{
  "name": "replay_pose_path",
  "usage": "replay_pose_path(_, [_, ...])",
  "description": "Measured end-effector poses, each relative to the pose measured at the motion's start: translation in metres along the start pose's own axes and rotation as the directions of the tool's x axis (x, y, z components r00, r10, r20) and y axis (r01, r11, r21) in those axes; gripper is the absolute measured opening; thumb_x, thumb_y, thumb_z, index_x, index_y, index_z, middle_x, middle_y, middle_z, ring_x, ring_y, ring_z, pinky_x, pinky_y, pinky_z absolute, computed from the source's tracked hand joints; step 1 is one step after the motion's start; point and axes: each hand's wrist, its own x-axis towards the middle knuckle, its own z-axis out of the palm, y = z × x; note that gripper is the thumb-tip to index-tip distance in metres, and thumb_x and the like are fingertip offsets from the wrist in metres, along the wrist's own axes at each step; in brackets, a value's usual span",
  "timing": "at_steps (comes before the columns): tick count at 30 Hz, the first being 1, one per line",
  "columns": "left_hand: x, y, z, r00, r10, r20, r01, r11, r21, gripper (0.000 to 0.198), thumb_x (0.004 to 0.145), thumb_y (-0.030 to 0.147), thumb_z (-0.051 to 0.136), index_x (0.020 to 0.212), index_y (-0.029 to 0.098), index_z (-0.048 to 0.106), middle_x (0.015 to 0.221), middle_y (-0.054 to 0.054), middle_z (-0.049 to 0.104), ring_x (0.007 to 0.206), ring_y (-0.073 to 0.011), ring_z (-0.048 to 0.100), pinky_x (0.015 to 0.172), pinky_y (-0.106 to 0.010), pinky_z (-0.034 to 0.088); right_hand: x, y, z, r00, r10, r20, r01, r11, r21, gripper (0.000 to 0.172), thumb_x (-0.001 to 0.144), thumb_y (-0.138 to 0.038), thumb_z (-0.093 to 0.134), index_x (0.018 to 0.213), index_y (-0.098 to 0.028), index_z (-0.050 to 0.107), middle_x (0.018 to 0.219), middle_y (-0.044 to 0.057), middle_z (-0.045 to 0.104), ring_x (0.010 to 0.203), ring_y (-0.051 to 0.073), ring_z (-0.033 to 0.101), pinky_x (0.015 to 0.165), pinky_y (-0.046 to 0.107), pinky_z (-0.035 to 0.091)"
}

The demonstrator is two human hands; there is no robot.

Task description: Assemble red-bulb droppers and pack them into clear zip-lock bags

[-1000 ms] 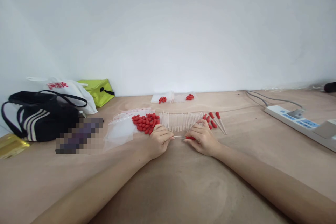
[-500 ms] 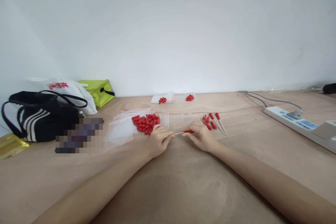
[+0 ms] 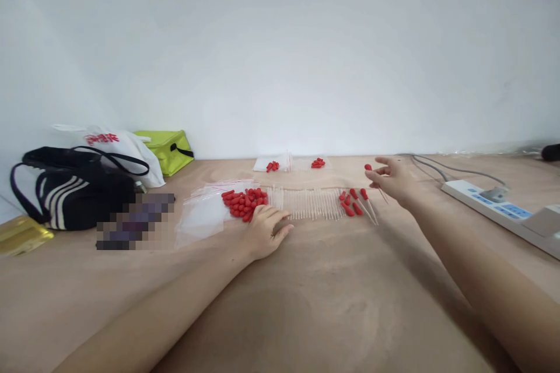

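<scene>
Nearest on the desk [image 3: 306, 303], the left hand [image 3: 265, 234] is resting loosely spread, seemingly holding nothing. Beyond it, red bulbs [image 3: 242, 203] and bare tubes [image 3: 312, 205] are lying separate, apparently the larger share. At right, two joined droppers [image 3: 364, 193] are lying beside loose bulbs [image 3: 357, 209]; beyond, the right hand [image 3: 392, 178] is pinching a third dropper [image 3: 368, 168]. Toward the far edge, clear bags [image 3: 261, 161] are bearing more bulbs [image 3: 318, 162].

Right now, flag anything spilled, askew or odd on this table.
Only the pixelated patch beside the black bag looks odd, because it hides what's there. The heaped red bulbs don't look spilled.
</scene>
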Motion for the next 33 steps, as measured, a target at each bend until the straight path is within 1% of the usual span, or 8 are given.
replay_pose_path(2, [0.0,0.0,0.0,1.0,-0.007,0.007,0.007,1.0,0.015,0.016,0.078,0.025,0.054,0.091,0.018,0.059,0.086,-0.004,0.065,0.081,-0.0189,0.055,0.08,-0.036,0.035,0.001,0.012,0.001,0.999,0.005,-0.042,-0.016,0.966,-0.259,0.042,0.066,-0.03,0.061,0.104,-0.015,0.051,0.074,0.003,0.061,0.057,0.015,0.059,0.057,0.028,0.045])
replay_pose_path(4, [0.0,0.0,0.001,1.0,-0.01,0.015,0.01,1.0,0.027,0.014,0.078,0.025,0.054,0.089,0.019,0.06,0.087,-0.003,0.065,0.082,-0.0189,0.055,0.081,-0.036,0.035,-0.001,0.023,0.008,0.997,-0.021,-0.069,-0.011,0.905,-0.425,0.033,0.067,-0.031,0.059,0.095,-0.014,0.054,0.075,0.005,0.063,0.063,0.016,0.06,0.058,0.027,0.043])
replay_pose_path(9, [0.0,0.0,0.0,0.998,-0.033,0.059,0.03,0.998,0.05,0.013,0.078,0.026,0.053,0.085,0.019,0.061,0.085,-0.003,0.065,0.082,-0.0189,0.055,0.081,-0.037,0.035,-0.007,0.038,0.027,0.996,-0.081,-0.037,0.043,0.806,-0.59,0.031,0.069,-0.037,0.056,0.09,-0.015,0.055,0.079,0.007,0.064,0.07,0.017,0.059,0.058,0.025,0.039])
replay_pose_path(16, [0.0,0.001,0.002,0.999,-0.023,0.036,0.022,0.999,0.043,0.011,0.078,0.024,0.053,0.084,0.019,0.061,0.083,-0.003,0.064,0.081,-0.0191,0.054,0.079,-0.037,0.036,-0.009,0.027,0.022,0.993,-0.117,0.017,0.096,0.718,-0.689,0.03,0.067,-0.041,0.056,0.083,-0.016,0.059,0.086,0.009,0.063,0.072,0.018,0.058,0.056,0.025,0.037])
replay_pose_path(19, [-0.001,-0.002,0.003,0.997,-0.067,-0.047,0.072,0.99,0.121,0.009,0.077,0.022,0.053,0.08,0.019,0.061,0.08,-0.003,0.062,0.079,-0.0198,0.052,0.076,-0.037,0.036,-0.014,0.014,0.02,0.981,-0.054,0.189,0.168,0.731,-0.662,0.026,0.063,-0.045,0.059,0.065,-0.019,0.06,0.069,0.004,0.064,0.063,0.016,0.057,0.053,0.024,0.036])
replay_pose_path(22, [0.004,-0.007,0.001,0.977,-0.179,-0.118,0.204,0.944,0.259,0.007,0.074,0.022,0.055,0.072,0.019,0.061,0.077,-0.005,0.059,0.078,-0.0223,0.05,0.069,-0.037,0.036,-0.021,0.004,0.024,0.928,0.024,0.371,0.229,0.75,-0.621,0.027,0.058,-0.046,0.063,0.054,-0.02,0.058,0.058,0.001,0.062,0.056,0.014,0.056,0.049,0.023,0.034])
replay_pose_path(27, [0.03,-0.015,-0.002,0.931,-0.34,-0.134,0.366,0.859,0.358,0.011,0.072,0.029,0.057,0.068,0.02,0.062,0.083,-0.007,0.057,0.087,-0.027,0.047,0.072,-0.041,0.033,-0.026,0.003,0.032,0.918,0.032,0.396,0.255,0.717,-0.649,0.022,0.056,-0.041,0.065,0.048,-0.021,0.058,0.057,0.0,0.062,0.055,0.015,0.056,0.047,0.023,0.033])
replay_pose_path(33, [0.067,-0.023,0.014,0.869,-0.487,-0.088,0.481,0.787,0.386,0.023,0.069,0.039,0.057,0.071,0.019,0.066,0.091,-0.012,0.055,0.095,-0.0314,0.043,0.079,-0.043,0.03,-0.029,0.001,0.034,0.918,0.029,0.395,0.239,0.756,-0.61,0.021,0.062,-0.033,0.06,0.046,-0.02,0.055,0.055,0.0,0.061,0.054,0.013,0.056,0.049,0.022,0.035])
